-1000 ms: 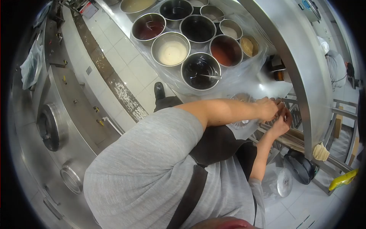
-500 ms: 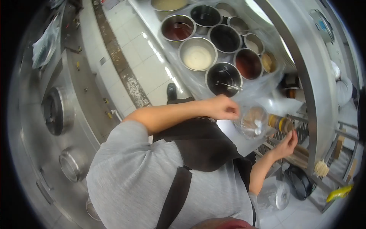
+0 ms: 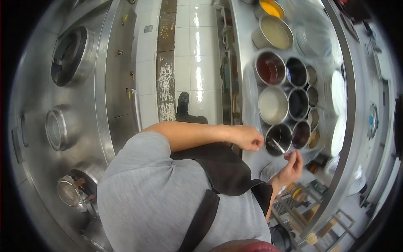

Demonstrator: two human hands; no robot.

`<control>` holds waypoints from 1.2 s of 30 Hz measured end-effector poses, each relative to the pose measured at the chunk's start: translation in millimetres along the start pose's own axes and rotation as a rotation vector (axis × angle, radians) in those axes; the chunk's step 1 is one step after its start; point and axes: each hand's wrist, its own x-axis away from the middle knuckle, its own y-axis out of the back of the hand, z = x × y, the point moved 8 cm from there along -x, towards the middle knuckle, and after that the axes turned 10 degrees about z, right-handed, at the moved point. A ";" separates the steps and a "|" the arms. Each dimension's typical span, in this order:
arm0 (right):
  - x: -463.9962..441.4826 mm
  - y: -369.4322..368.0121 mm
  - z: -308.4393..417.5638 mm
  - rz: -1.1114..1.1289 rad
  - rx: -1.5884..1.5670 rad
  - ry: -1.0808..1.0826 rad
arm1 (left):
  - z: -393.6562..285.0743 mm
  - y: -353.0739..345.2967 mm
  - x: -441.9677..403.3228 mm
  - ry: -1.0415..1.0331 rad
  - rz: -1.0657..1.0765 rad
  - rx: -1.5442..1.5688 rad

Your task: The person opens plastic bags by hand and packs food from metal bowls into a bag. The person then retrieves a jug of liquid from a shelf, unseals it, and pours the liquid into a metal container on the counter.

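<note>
My left hand (image 3: 248,138) is closed beside a steel pot of dark liquid (image 3: 273,131), to the left of its rim. Whatever its curled fingers hold, if anything, is hidden. My right hand (image 3: 290,169) is at the pot's near side, thumb and fingers pinched on the handle end of a metal spoon (image 3: 278,145). The spoon slants into the dark liquid, so its bowl end cannot be made out. Just beyond stands a pot of white liquid (image 3: 273,105). A pot of reddish-brown liquid (image 3: 301,134) is at the right.
More steel pots, one with red liquid (image 3: 270,68) and one with pale broth (image 3: 275,32), line the counter. Stacked white plates (image 3: 337,113) stand behind them, near a metal shelf rail (image 3: 354,105). On my left runs a steel stove counter (image 3: 90,109). White floor tiles (image 3: 204,71) lie ahead.
My right hand has moved from beside the yellow-banded jar to the dark pot and taken hold of the spoon. My left hand stays closed near the pot. The view has turned.
</note>
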 end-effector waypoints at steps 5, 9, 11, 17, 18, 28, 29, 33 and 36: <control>-19.9 -110.1 23.2 0.280 -0.022 -0.057 | 22.6 103.5 76.0 -0.025 -0.227 0.005; -50.8 -212.2 50.9 0.522 0.141 0.005 | 69.1 198.0 167.5 0.094 -0.557 0.017; -63.1 -258.0 70.9 0.587 0.173 0.024 | 85.4 235.7 221.7 0.220 -0.676 0.042; -76.5 -354.2 101.0 0.818 0.188 0.128 | 121.9 300.4 353.1 0.309 -1.060 0.224; -75.6 -362.6 106.8 0.842 0.227 0.132 | 132.3 304.8 362.9 0.311 -1.126 0.303; -130.7 -397.1 76.6 0.870 0.149 -0.011 | 134.1 342.5 283.4 0.352 -0.979 0.298; -141.0 -410.3 77.7 0.872 0.136 -0.003 | 128.8 349.4 273.0 0.343 -0.941 0.217; -161.9 -455.6 91.7 0.949 0.199 0.052 | 141.7 365.9 250.2 0.391 -0.863 0.231; -178.6 -484.4 112.6 0.983 0.224 0.146 | 153.0 385.1 246.6 0.382 -0.848 0.225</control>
